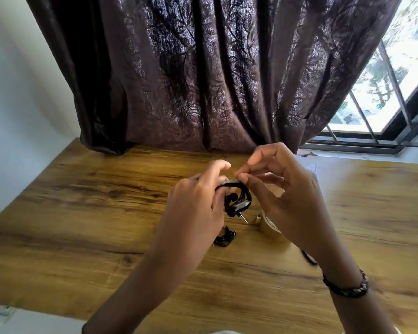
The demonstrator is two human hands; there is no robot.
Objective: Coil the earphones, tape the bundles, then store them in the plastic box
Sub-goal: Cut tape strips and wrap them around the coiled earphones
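Observation:
A coiled bundle of black earphones (239, 198) is held above the wooden table (82, 213), its plug pointing down and right. My left hand (198, 201) grips the coil from the left. My right hand (282, 191) pinches a strip of clear tape at the top of the coil between thumb and forefinger. A second black earphone bundle (225, 238) lies on the table just below the hands. A roll of tape (270, 226) sits on the table, partly hidden under my right hand. A clear plastic box (311, 167) shows faintly behind my right hand.
A dark patterned curtain (203, 80) hangs along the table's far edge. A window with bars (384, 92) is at the right. A white wall (15, 92) stands at the left. A black cord (308, 257) peeks out beside my right wrist.

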